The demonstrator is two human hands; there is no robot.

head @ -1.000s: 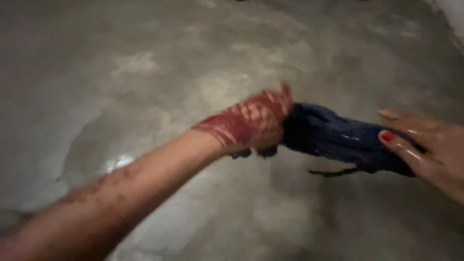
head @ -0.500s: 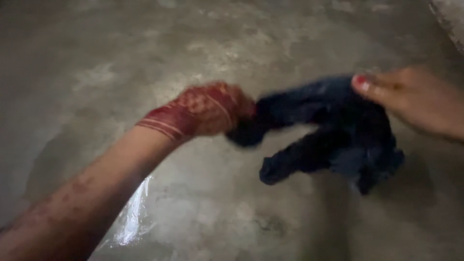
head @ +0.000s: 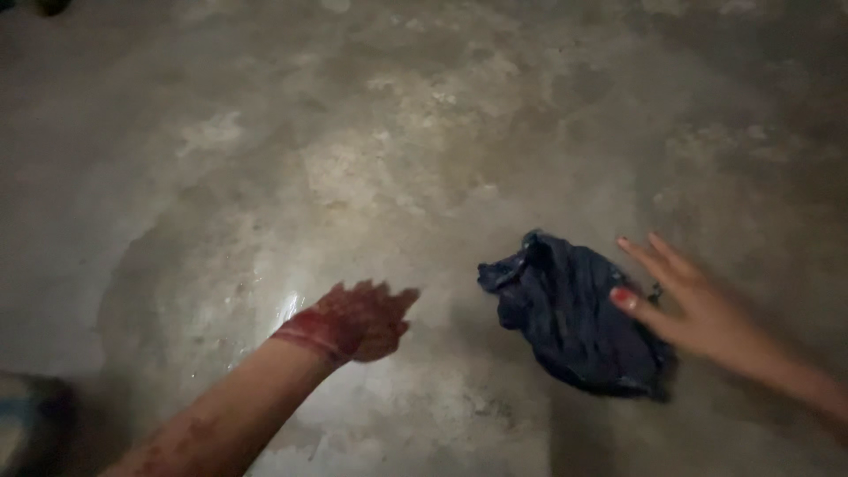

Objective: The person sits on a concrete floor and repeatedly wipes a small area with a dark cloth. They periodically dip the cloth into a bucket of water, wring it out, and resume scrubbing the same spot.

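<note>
A bare, wet concrete floor (head: 371,159) fills the frame (glare near lower centre). It looks like a home washing area, dimly lit.

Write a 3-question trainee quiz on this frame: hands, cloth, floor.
1. True or false: the left hand grips the dark blue cloth.
2. Which hand is nearest the cloth? A) left B) right C) neither is in view
3. Fill in: the cloth lies crumpled on the wet grey ____ floor.

Key
1. False: it is open and apart from the cloth.
2. B: the right hand, fingers spread, sits at the cloth's right edge; whether it touches is unclear.
3. Concrete.
</note>
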